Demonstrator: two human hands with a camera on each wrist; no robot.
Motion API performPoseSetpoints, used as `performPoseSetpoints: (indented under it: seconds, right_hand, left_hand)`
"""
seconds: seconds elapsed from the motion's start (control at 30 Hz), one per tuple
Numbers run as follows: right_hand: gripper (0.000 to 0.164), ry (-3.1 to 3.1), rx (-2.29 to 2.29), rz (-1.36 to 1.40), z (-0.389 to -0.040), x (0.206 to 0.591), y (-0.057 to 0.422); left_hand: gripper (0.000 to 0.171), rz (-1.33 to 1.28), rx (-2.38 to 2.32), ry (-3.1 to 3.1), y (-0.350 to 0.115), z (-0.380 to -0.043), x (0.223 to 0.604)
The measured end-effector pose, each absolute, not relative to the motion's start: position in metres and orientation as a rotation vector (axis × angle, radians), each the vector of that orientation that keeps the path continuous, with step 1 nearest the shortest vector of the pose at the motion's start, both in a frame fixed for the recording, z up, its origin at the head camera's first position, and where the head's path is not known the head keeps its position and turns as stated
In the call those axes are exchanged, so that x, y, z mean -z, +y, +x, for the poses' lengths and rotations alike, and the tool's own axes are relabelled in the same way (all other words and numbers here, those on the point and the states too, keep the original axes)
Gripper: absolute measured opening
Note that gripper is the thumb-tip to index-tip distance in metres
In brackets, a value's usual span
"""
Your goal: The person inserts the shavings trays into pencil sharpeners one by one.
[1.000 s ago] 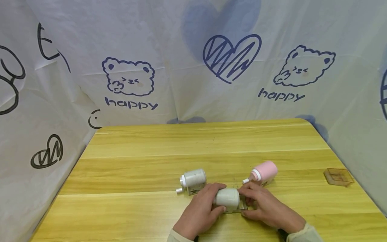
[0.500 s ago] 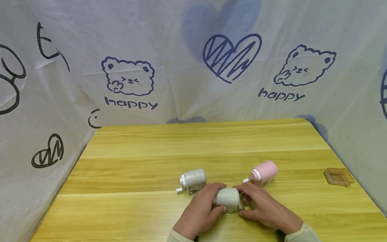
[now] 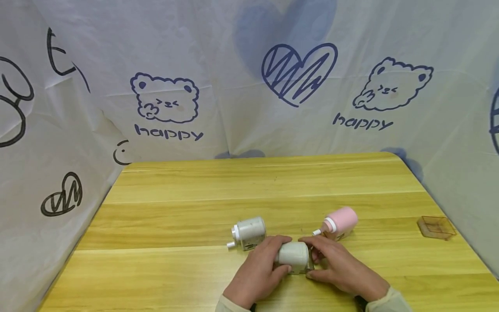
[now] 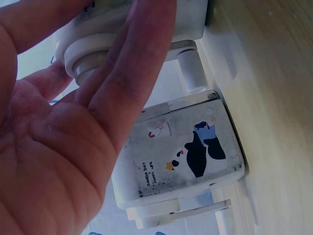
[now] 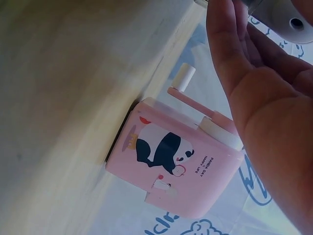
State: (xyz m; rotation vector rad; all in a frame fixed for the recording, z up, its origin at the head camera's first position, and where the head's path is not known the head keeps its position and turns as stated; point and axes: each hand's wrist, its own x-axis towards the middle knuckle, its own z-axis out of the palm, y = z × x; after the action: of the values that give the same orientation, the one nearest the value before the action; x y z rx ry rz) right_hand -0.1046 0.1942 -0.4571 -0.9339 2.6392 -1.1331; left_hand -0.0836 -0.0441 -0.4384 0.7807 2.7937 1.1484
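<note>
My left hand point(image 3: 257, 273) grips a grey-white crank pencil sharpener point(image 3: 294, 255) at its crank end, fingers over the far side and thumb on the near side. At the sharpener's right end, my right hand point(image 3: 341, 266) pinches a see-through shavings drawer point(image 3: 311, 261) between thumb and fingers; only a thin strip of it shows. A second grey-white pencil sharpener point(image 3: 251, 234) with panda pictures point(image 4: 198, 152) stands just beyond my left hand. Beyond the right hand is a pink pencil sharpener point(image 3: 342, 222), its panda side point(image 5: 166, 152) visible in the right wrist view.
A see-through brownish drawer point(image 3: 436, 228) lies near the right edge of the wooden table point(image 3: 175, 208). White cloth point(image 3: 234, 86) with drawn bears and hearts hangs behind the table and along both sides.
My right hand has moved slightly left, sliding the shavings drawer further into the held pencil sharpener, so less of the drawer shows. The left hand has stayed still.
</note>
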Motion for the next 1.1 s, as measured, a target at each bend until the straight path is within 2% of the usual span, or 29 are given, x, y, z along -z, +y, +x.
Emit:
performPoseSetpoints:
  seconds: [0.83,1.1]
  right_hand:
    - [0.068,2.599,1.196,-0.965,-0.1054,0.4599,0.1936]
    - [0.071,2.662,1.238,-1.054,-0.105,0.4626,0.1887]
  left_hand:
    - [0.047,0.766,-1.17,2.783,-0.0428,-0.0843,0.4394]
    - [0.046,0.758,-1.166,2.785,-0.0427,-0.0845,0.4396]
